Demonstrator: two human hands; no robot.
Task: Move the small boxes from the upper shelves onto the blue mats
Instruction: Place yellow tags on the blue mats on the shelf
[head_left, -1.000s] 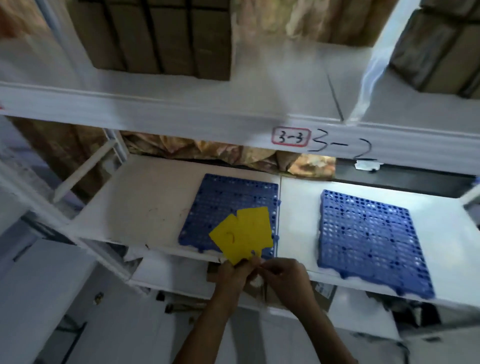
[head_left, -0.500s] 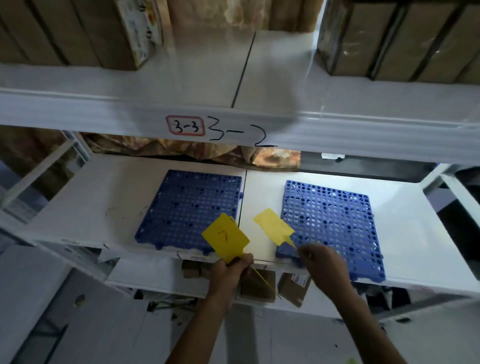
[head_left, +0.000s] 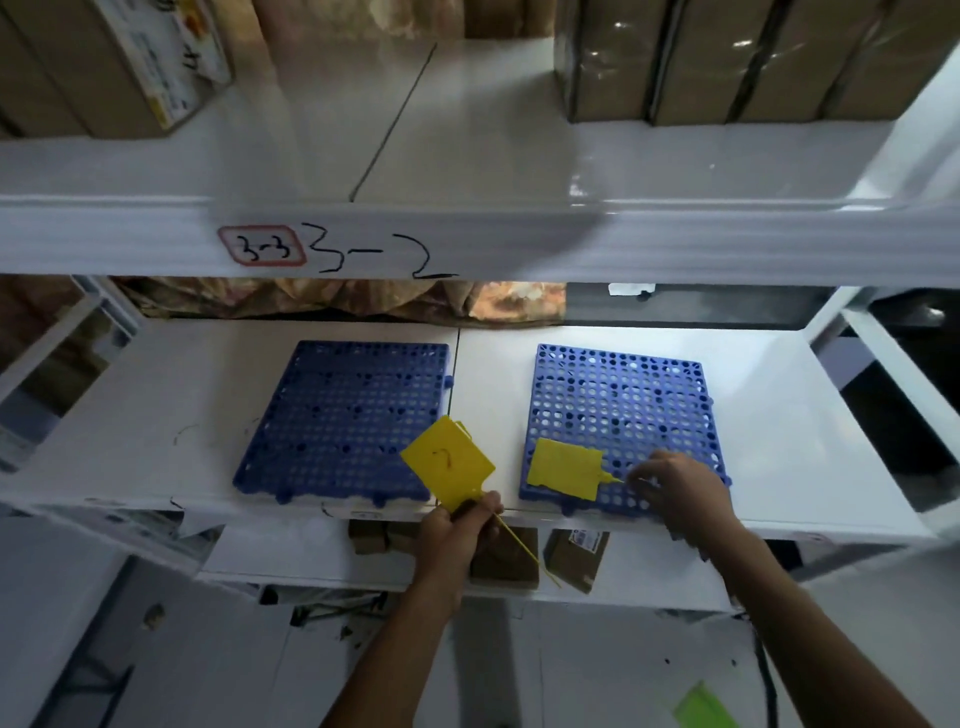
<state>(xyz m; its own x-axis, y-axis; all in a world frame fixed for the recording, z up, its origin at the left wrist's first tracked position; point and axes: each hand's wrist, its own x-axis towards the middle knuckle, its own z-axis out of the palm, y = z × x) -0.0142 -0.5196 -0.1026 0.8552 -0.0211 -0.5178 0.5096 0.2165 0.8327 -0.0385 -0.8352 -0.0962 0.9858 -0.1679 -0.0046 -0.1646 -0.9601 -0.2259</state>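
One yellow tag (head_left: 565, 468) now flat on the right blue mat (head_left: 621, 400), right hand (head_left: 680, 493) pinching its stem, left hand (head_left: 457, 530) clamped on the other tag (head_left: 448, 464).

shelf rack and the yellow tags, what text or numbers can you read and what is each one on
"3-3": in a red-bordered sticker on the upper shelf's front edge.
"3-2": handwritten in black on the same edge, beside the sticker.
"2", probably: a dark mark on the yellow tag held in the left hand.
Print on the upper-left box and the label on the small box below: too blurred to read.
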